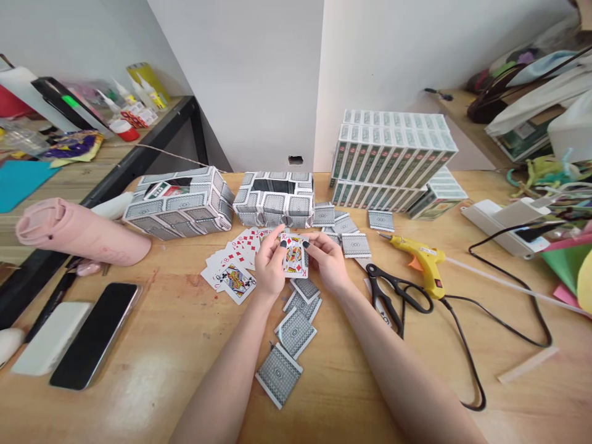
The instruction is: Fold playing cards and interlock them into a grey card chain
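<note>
A king of diamonds playing card (295, 258) is held face up between my two hands over the table. My left hand (270, 262) pinches its left edge with the thumb on the face. On its right edge, the thumb and fingers of my right hand (329, 260) grip it too. Left of the hands, loose playing cards (237, 279) lie fanned face up, a queen of clubs in front. Grey-backed folded cards (295, 332) run in a line below the hands, and more folded cards (355, 245) lie to the right.
Two boxes made of folded cards, one left (178, 203) and one middle (275, 198), stand behind. Boxed card decks (388, 151) are stacked at the back right. Scissors (398, 290) and a yellow glue gun (425, 262) with its cord lie right; a phone (95, 336) and pink roll (83, 231) left.
</note>
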